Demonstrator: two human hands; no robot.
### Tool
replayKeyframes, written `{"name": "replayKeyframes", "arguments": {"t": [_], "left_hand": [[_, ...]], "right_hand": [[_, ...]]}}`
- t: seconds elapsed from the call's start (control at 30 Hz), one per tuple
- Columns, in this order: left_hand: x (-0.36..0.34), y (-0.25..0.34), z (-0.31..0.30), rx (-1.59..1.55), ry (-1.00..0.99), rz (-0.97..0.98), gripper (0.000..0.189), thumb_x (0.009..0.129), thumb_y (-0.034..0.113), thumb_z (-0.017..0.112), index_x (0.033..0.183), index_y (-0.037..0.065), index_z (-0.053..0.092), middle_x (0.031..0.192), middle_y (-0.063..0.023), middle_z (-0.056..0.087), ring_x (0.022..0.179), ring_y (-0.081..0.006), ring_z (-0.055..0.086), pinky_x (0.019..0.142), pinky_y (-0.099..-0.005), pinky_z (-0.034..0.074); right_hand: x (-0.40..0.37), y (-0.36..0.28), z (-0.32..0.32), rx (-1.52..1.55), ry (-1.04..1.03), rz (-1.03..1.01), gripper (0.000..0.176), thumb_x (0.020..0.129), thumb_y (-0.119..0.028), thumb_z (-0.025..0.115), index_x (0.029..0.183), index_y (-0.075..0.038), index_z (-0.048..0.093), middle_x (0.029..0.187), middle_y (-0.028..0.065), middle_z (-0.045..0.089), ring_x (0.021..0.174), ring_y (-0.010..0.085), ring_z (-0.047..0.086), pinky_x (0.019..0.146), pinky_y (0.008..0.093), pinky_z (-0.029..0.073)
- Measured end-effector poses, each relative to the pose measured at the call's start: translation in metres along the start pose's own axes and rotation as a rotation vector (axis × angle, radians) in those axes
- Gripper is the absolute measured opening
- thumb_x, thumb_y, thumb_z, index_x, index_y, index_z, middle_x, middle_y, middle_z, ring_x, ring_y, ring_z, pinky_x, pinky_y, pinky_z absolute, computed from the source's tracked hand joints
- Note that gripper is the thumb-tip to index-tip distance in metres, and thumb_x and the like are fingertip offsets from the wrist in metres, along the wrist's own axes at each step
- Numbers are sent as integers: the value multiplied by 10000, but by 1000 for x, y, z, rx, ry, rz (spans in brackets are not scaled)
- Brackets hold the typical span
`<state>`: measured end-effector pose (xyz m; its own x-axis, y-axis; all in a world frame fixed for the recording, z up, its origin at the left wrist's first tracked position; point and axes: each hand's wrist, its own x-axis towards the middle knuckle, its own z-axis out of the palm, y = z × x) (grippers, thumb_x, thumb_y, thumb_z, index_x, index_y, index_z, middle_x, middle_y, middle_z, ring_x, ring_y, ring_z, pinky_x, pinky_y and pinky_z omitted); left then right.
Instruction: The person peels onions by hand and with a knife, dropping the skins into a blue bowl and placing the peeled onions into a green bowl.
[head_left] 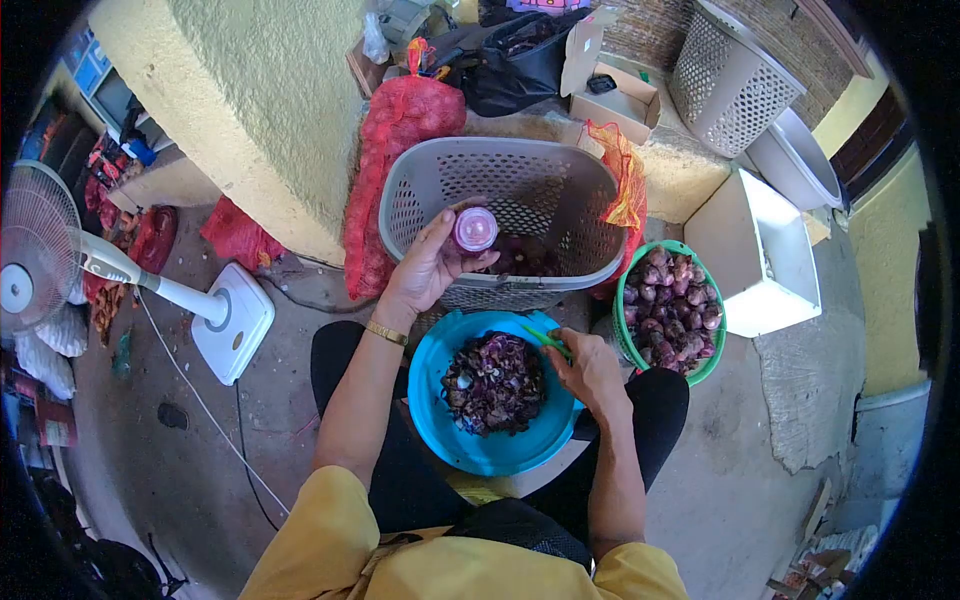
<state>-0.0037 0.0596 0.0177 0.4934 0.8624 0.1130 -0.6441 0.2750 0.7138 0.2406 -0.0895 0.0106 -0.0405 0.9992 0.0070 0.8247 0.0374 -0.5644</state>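
Observation:
My left hand (432,262) is raised over the near rim of a grey perforated basket (425,165), fingers curled round a peeled red onion (475,230) whose pale cut end faces up. In my right hand (592,372) is a knife with a green handle (545,338), held above the right side of a blue basin (424,405); its blade is hard to make out. Dark purple onion skins and trimmings (492,388) lie in the basin between my knees. Deep in the grey basket sit some dark onions (528,258), partly hidden by my left hand.
A green basket (622,325) heaped with unpeeled red onions (668,305) stands by my right knee. Red mesh sacks (405,125) lean behind the grey basket. A white box (745,250) is at the right; a standing fan (230,310) with trailing cables is at the left.

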Motion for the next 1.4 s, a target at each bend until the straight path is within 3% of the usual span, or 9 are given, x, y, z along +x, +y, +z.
{"name": "replayKeyframes", "arguments": {"t": [0.3, 0.43, 0.5, 0.6, 0.77, 0.8, 0.97, 1.2, 1.4], "left_hand": [[2, -2, -2, 106, 51, -1, 486, 915, 41, 688, 1370, 60, 518, 1242, -70, 614, 1132, -181, 621, 990, -369, 548], [6, -20, -5, 464, 108, -2, 461, 878, 23, 721, 1304, 49, 546, 1188, -54, 624, 1078, -141, 623, 931, -307, 544], [10, -40, -12, 637, 40, 44, 441, 852, 20, 741, 1251, 46, 556, 1140, -32, 624, 1021, -103, 609, 896, -268, 520], [14, -57, -17, 874, 20, 66, 452, 842, 68, 758, 1246, 43, 556, 1128, -24, 617, 1031, -116, 599, 931, -293, 493], [15, -63, -14, 1194, -77, 106, 455, 848, 86, 759, 1255, 55, 558, 1132, -27, 611, 1085, -144, 593, 968, -313, 467], [15, -65, -18, 1194, -79, 102, 455, 848, 86, 759, 1255, 55, 558, 1132, -27, 611, 1085, -144, 593, 968, -313, 467], [15, -70, -26, 868, -15, 9, 398, 858, 106, 736, 1212, 29, 572, 1105, -48, 645, 1031, -125, 608, 914, -301, 496], [10, -62, -17, 1004, -5, -1, 385, 889, 100, 718, 1239, 28, 575, 1112, -39, 633, 1011, -116, 606, 909, -293, 502], [10, -67, -21, 965, -13, 71, 364, 888, 104, 729, 1223, 33, 604, 1138, -37, 634, 1002, -105, 606, 888, -277, 500]], "right_hand": [[3, -3, -6, 116, 204, 21, 160, 930, -162, 642, 908, -6, 615, 798, 259, 641, 778, 461, 631, 650, 525, 474], [7, 0, -7, 160, 279, -1, 151, 946, -136, 620, 903, 5, 588, 791, 260, 630, 769, 460, 622, 642, 527, 459], [7, 1, -6, 158, 260, 36, 183, 971, -97, 580, 1105, 13, 639, 811, 262, 641, 755, 434, 638, 662, 446, 477], [7, 2, -3, 173, 234, 71, 196, 980, -86, 562, 1137, 17, 620, 827, 271, 641, 769, 438, 639, 669, 451, 477], [8, 3, 5, 220, 291, 2, 121, 980, -86, 558, 1022, 27, 557, 812, 294, 617, 783, 483, 612, 660, 507, 454], [9, 2, 8, 278, 319, -30, 161, 976, -96, 566, 894, 30, 510, 785, 304, 595, 782, 514, 588, 643, 549, 430], [16, -3, 24, 306, 326, -20, 178, 988, -90, 548, 886, 38, 478, 787, 322, 583, 790, 532, 574, 639, 562, 416], [20, -11, 29, 357, 331, 10, 183, 996, -87, 536, 887, 43, 467, 766, 334, 569, 764, 540, 565, 618, 556, 416], [20, -11, 35, 335, 333, -12, 122, 999, -64, 522, 1058, 37, 554, 757, 291, 579, 698, 472, 581, 605, 490, 428]]}}
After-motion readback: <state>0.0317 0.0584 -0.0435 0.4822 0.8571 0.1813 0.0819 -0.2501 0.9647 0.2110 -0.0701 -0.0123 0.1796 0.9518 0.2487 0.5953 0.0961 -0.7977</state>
